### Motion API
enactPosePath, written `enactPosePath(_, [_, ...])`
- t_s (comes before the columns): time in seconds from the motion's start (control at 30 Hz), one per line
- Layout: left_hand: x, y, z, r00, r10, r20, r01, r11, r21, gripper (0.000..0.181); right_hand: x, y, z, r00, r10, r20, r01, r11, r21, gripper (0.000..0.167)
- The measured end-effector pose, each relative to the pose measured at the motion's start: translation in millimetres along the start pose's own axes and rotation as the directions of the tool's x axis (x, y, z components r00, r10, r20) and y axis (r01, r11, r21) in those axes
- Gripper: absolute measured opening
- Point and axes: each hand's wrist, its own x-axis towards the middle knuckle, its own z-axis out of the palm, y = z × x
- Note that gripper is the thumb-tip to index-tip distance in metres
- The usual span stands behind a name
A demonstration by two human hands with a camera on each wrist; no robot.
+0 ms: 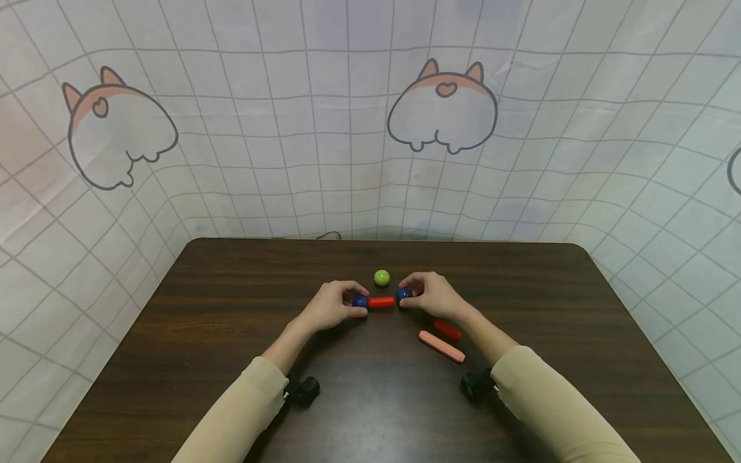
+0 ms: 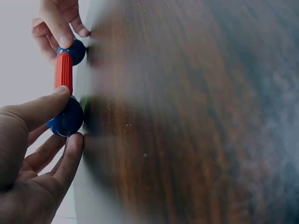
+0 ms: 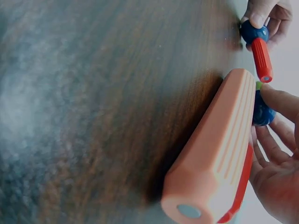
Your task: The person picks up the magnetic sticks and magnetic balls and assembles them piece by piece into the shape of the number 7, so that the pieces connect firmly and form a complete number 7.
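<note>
Pinching two blue balls, red rod between

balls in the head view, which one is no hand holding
The glossy green ball, farthest back; the left hand pinches one dark blue ball, the right hand pinches the other dark blue ball.

Between the arms the tabletop offers a broad lane, narrowed by the left camera and right camera, then by the peach rod and loose red rod. Beyond, left grip, left blue ball, red bar, right blue ball and right grip nearly bar passage; the green ball stands just behind. Both outer flanks allow wide passage.
</note>
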Motion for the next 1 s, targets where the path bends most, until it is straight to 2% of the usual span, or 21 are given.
enactPosePath(1.0, [13.3, -0.9, 0.9, 1.0, -0.004, 0.0, 0.004, 1.0, 0.031, 0.031, -3.3, -0.6, 1.4, 0.999, 0.014, -0.034, -0.015, 1.0, -0.016, 0.03])
